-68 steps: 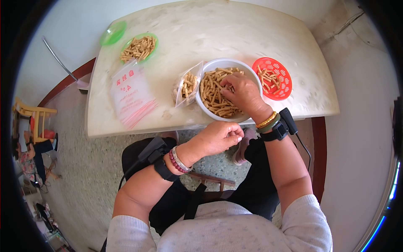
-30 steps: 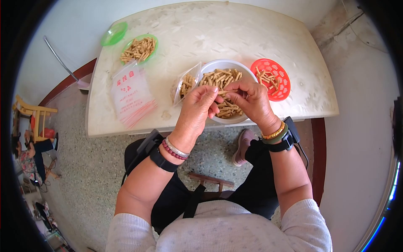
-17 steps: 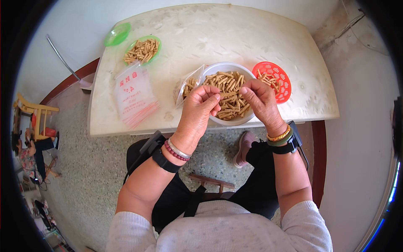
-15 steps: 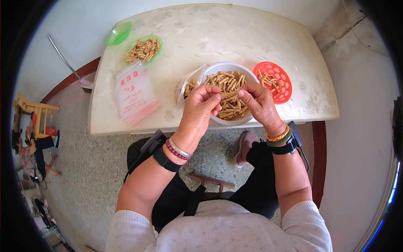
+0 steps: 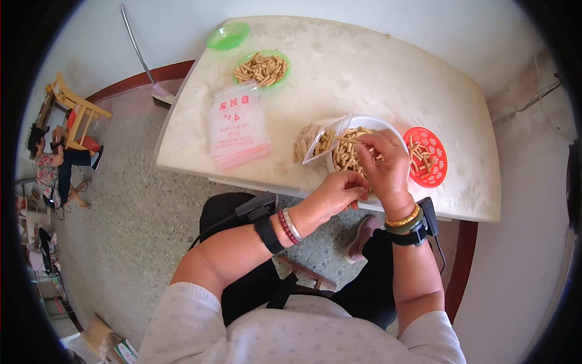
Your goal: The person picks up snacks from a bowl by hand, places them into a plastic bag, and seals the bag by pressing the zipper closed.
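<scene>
Over the white bowl (image 5: 395, 129) of short brown sticks (image 5: 348, 159), my right hand (image 5: 388, 164) pinches one brown stick (image 5: 348, 140) between thumb and fingertips. That stick points left, toward the mouth of a clear plastic bag (image 5: 308, 134) with similar sticks inside, which leans against the bowl's left side. My left hand (image 5: 335, 193) is at the bowl's near rim, thumb and fingers closed together; whatever they may hold is hidden. Part of the bowl's contents is covered by both hands.
A red perforated basket (image 5: 438, 159) with a few sticks stands right of the bowl. Toward the back left are a green plate (image 5: 285, 79) of sticks, a green dish (image 5: 228, 37) and a stack of printed plastic bags (image 5: 239, 124). A seated person (image 5: 48, 164) is far left.
Both hands held a stick between them over the bowl. Now my right hand has carried a stick left toward the bag, and my left hand has dropped to the near rim. The view has shifted.
</scene>
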### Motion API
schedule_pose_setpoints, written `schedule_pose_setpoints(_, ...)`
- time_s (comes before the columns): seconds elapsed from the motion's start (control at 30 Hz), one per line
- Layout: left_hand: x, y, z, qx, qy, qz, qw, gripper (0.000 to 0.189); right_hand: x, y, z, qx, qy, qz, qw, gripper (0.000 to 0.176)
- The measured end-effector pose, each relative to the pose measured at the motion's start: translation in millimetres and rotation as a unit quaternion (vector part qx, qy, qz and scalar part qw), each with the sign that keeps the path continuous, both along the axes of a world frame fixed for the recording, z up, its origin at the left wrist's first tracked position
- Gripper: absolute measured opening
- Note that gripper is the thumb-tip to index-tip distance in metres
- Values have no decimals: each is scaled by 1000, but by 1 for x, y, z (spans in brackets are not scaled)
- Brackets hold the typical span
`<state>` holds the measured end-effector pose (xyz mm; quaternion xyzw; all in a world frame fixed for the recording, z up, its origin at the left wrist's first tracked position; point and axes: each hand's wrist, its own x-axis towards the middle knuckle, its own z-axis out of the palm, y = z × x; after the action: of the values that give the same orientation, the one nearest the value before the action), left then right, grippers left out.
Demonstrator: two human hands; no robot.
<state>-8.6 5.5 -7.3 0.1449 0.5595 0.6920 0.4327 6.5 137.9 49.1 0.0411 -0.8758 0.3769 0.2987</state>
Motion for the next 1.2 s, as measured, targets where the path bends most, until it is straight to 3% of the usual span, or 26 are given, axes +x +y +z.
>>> schedule_pose_setpoints(0.07,-3,-1,2,-3,28,-15,999,13,-10,-10,6,51,-15,4,999,16)
schedule_pose_setpoints(0.2,-5,-3,11,-18,46,-21,999,12,-25,-12,0,-19,-57,23,998,19)
schedule_pose_setpoints(0.27,-1,-3,10,-10,13,-10,1000,12,-29,9,-10,-97,-11,-63,993,17)
schedule_pose_setpoints(0.33,2,-4,0,-11,47,-74,996,13,-25,40,-14,-112,-90,-114,983,15)
schedule_pose_setpoints(0.4,5,-5,-2,-5,83,-130,988,13,-15,58,-22,-78,-149,-126,978,14)
schedule_pose_setpoints(0.47,10,-9,13,-72,167,-261,948,15,-10,70,-49,32,-130,-74,988,13)
schedule_pose_setpoints(0.5,11,-10,15,-74,162,-292,940,15,-6,61,-41,32,-179,-51,982,12)
schedule_pose_setpoints(0.53,11,-9,15,-74,161,-292,940,15,-5,57,-44,32,-180,-50,982,12)
schedule_pose_setpoints(0.63,13,-9,11,-70,165,-290,940,15,-5,42,-55,188,-221,-39,956,12)
schedule_pose_setpoints(0.73,8,-8,11,-38,160,-238,957,15,-5,40,-64,258,-232,-86,934,15)
schedule_pose_setpoints(0.87,-1,-9,13,-14,123,-186,975,16,-4,48,-61,230,-212,-98,945,15)
schedule_pose_setpoints(0.97,-6,-12,18,-11,27,-36,999,20,5,51,-34,40,-188,-78,978,13)
schedule_pose_setpoints(1.07,-12,-10,13,46,-41,50,997,28,16,47,-17,-21,-174,-34,984,11)
schedule_pose_setpoints(1.2,-13,-5,14,80,-48,114,989,29,25,42,-14,-15,-148,5,989,13)
